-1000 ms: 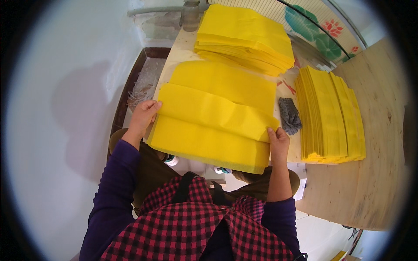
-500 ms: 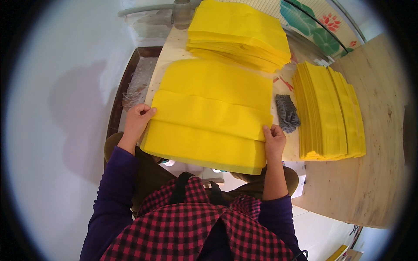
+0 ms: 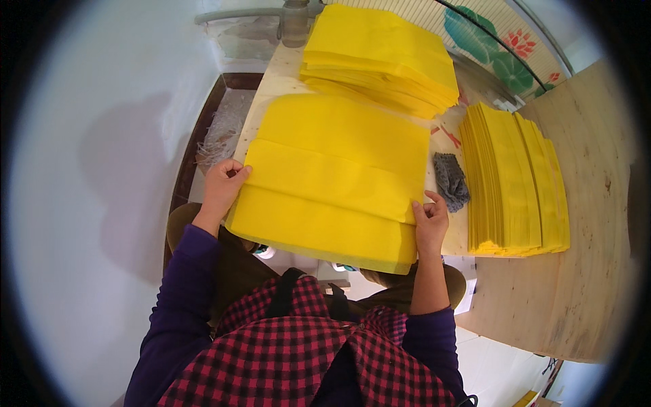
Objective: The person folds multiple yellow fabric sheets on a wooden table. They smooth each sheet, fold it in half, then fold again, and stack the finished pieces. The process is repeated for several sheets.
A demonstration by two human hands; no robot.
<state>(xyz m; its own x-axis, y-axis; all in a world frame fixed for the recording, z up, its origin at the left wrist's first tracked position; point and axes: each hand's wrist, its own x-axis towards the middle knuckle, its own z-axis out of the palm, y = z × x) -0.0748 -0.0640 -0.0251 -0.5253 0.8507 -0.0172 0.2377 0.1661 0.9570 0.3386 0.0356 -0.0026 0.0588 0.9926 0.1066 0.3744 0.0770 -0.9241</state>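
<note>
A yellow fabric sheet [image 3: 325, 176] lies in front of me with a folded band across it. Its near end hangs over the table's front edge above my lap. My left hand [image 3: 222, 186] pinches the sheet's left edge at the fold, thumb on top. At the right edge, my right hand [image 3: 431, 220] has its thumb on the end of the fold and its index finger bent and raised. Its other fingers are partly hidden. Behind the sheet rises a thick pile of yellow fabric [image 3: 380, 54].
Right of the sheet lie a crumpled dark grey cloth [image 3: 450, 183] and small red strips [image 3: 450, 136]. Further right stands a stack of folded yellow pieces [image 3: 505, 183] on the wooden table [image 3: 576, 271]. A clear jar [image 3: 294, 24] is at the back left, near the white wall [image 3: 102, 203].
The whole view has shifted slightly. My right index finger has lifted away from the thumb. My left hand keeps its pinch on the sheet's edge, and the fold lies much the same.
</note>
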